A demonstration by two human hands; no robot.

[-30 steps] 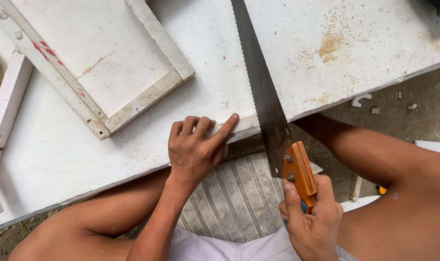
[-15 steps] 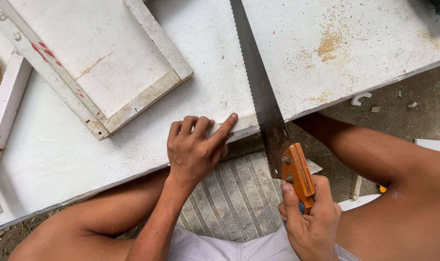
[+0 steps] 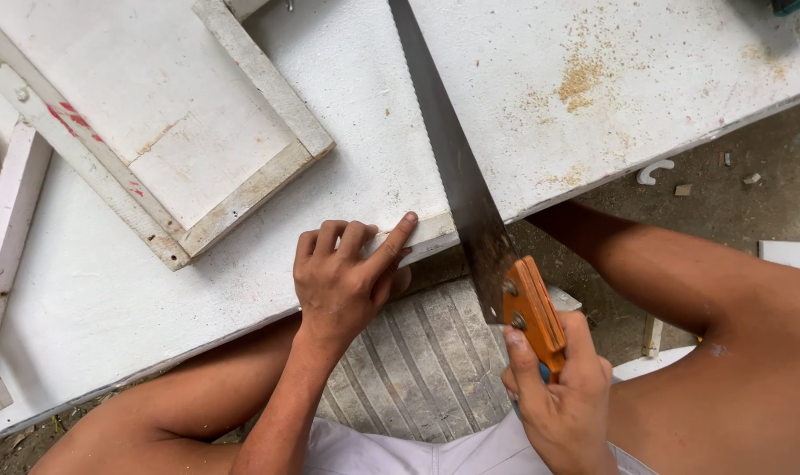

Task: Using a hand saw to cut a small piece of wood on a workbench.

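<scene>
A large white painted board [image 3: 347,114] lies across the view, its near edge over my knees. A hand saw [image 3: 457,185] with a dark blade and orange wooden handle [image 3: 533,310] stands in a cut at that near edge. My right hand [image 3: 562,400] grips the handle from below. My left hand [image 3: 347,281] rests flat on the board's edge just left of the blade, index finger stretched toward the cut. Sawdust [image 3: 580,79] lies on the board to the right of the blade.
A white framed panel [image 3: 145,123] lies tilted on the board at the upper left, and a white wooden strip [image 3: 8,229] runs along the far left. A ribbed grey mat [image 3: 417,352] is under the board. Dirt floor with small scraps [image 3: 655,171] shows at right.
The saw has slid back toward me along the cut, handle and right hand lower in view. My left hand stays in place on the board's edge.
</scene>
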